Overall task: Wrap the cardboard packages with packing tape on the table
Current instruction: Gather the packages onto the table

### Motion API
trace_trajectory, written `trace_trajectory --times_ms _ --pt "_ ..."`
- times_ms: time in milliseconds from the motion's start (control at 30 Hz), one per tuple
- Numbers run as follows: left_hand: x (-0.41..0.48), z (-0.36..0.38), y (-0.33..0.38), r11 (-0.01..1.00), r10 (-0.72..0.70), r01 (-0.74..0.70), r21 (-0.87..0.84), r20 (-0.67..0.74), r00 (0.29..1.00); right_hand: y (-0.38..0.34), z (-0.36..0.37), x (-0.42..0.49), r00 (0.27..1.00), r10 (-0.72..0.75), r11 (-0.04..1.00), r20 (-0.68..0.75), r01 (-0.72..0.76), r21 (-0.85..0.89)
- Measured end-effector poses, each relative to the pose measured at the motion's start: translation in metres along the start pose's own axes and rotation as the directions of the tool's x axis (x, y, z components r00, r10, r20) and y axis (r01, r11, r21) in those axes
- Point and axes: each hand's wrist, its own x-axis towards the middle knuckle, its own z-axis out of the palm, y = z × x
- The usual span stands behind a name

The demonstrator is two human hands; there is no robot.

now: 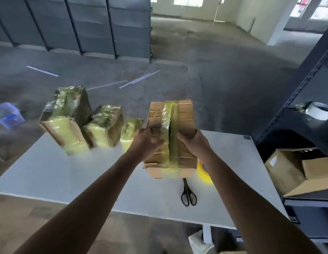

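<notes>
Gripping the cardboard bundle (185,114) from both sides, the left hand (146,142) curls round its 9 o'clock edge, though blur hides the exact finger placement. The right hand (194,143) clamps the 3 o'clock edge, thumb on top. The bundle tilts up over the table (68,171); whether its near end rests there I cannot tell. One glossy tape band runs lengthways down its middle.

It looks like stacked stiff sheets: probably hefty, rigid along the faces, liable to shear apart with only one band. Bare cardboard edges should give a better hold than the slick tape.

A tape roll (204,173) sits at 4 o'clock, scissors (188,195) at 6, wrapped packages (68,121) at 9 to 10.
</notes>
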Motion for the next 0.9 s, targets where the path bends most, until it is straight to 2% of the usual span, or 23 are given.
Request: trace_trajectory --times_ms 100,267,567,733,900 --pt "0.042 0.017 0.003 0.996 -0.024 0.018 0.085 0.079 0.997 0.006 0.005 0.053 0.999 0.04 0.999 0.025 -0.039 -0.009" --pt "0.101 0.036 -0.006 0.983 -0.06 0.036 0.182 0.127 0.99 0.015 0.024 0.116 0.987 0.147 0.989 0.065 -0.149 0.022" --pt "0.131 0.061 -0.031 0.922 -0.028 -0.013 0.388 0.098 0.995 0.026 0.041 0.136 0.976 0.19 0.975 0.106 -0.175 -0.138" --pt "0.113 0.047 -0.037 0.952 0.02 -0.043 0.303 0.078 0.997 0.016 0.035 0.108 0.982 0.172 0.973 0.077 -0.157 -0.17" --pt "0.068 0.033 -0.024 0.967 0.149 -0.154 0.201 0.04 0.988 0.001 0.028 0.048 0.991 0.131 0.97 -0.009 -0.13 -0.203"
